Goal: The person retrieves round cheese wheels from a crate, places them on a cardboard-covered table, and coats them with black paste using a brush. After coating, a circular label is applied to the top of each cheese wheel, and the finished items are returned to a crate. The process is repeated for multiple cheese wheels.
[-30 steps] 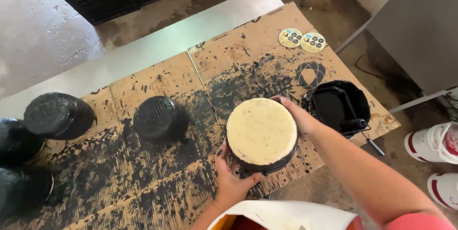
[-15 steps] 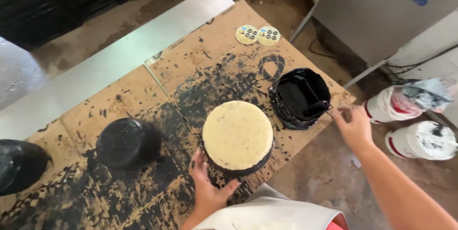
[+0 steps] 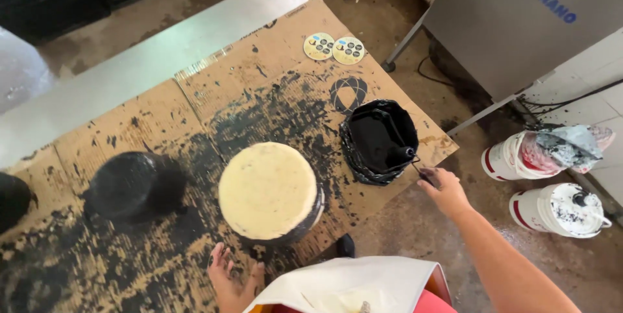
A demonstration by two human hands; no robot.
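Head view
Right hand (image 3: 446, 188): reaches out to the right, past the cardboard's near right edge; fingers closed narrowly on a dark handle (image 3: 425, 173) that runs up into the black pail.
Left hand (image 3: 232, 275): lies flat on the cardboard just near the wheel, fingers spread wide, holding nothing; whether a fingertip touches the wheel, I cannot tell.
Wheel (image 3: 268, 189): round, flat, pale cream top with a blackened side; sits mid-cardboard, between the black wheel and the pail, apart from both.
Pail (image 3: 379, 141): black, right of the wheel, near the cardboard's right edge; coated black inside, with the tool's dark head leaning against its near right wall.
Black wheel (image 3: 133, 183): wholly black, left of the pale one.
Dark shape (image 3: 13, 199): another black round thing, cut off at the left edge.
Cardboard (image 3: 195, 99): brown sheet smeared and spattered black, heaviest at the near left.
Discs (image 3: 334, 48): two small round labels, side by side, touching, at the far right of the cardboard.
White buckets (image 3: 542, 183): two on the floor, far right; the farther holds crumpled stained plastic, the nearer has a black-splashed lid.
Metal table (image 3: 130, 69): bare strip beyond the cardboard.
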